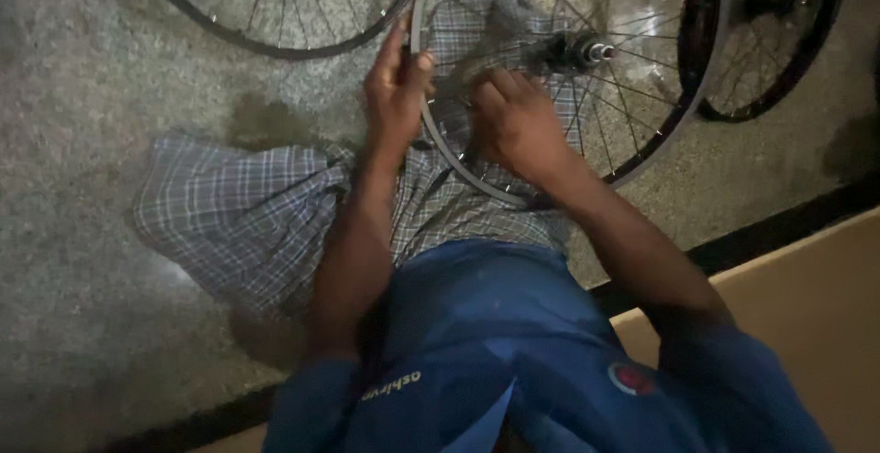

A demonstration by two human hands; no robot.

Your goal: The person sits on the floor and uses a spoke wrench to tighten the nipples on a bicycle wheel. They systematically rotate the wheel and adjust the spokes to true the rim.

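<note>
Left hand (396,82) clamps the wheel (642,141) rim at centre top of the frame, right hand (515,118) pinching among its spokes (632,95), hub (576,49) just beside.

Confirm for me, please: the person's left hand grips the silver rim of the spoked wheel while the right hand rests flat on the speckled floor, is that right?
Not quite. In the head view the left hand does grip the silver rim of the spoked wheel, but the right hand is not on the speckled floor; it is inside the wheel, among the spokes close to the hub.
</note>
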